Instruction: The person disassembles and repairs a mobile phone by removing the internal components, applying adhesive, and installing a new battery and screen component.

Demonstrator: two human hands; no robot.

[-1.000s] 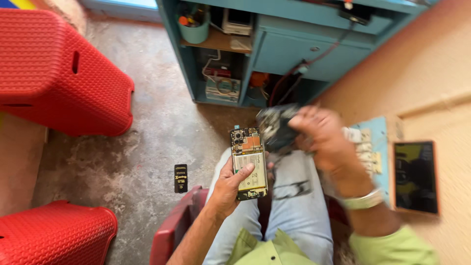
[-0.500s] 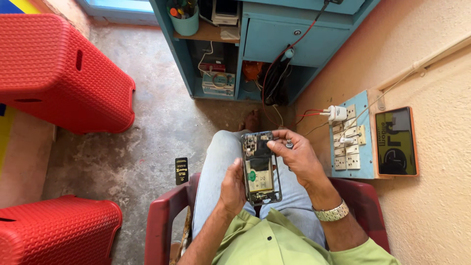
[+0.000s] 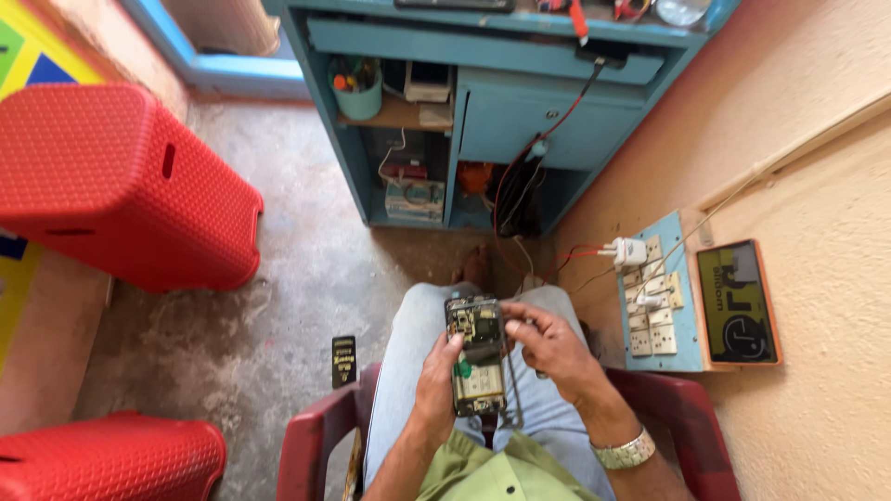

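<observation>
Seated in a red chair (image 3: 320, 436) before a blue cabinet (image 3: 501, 102), the person has an opened phone (image 3: 477, 366), back cover off and circuitry bare, over the lap, left hand (image 3: 436, 376) clamped round it, right hand (image 3: 548, 345) pinching at its upper edge, reassembly not yet done.

Opened phone (image 3: 477, 357): back cover off, internals exposed. Dark board section with metal shields at its 12 o'clock end, pale rectangular block, probably the battery, toward 6 o'clock; small green part at 9 o'clock edge. Held lengthwise above the lap, exposed side up, tilted slightly.
</observation>
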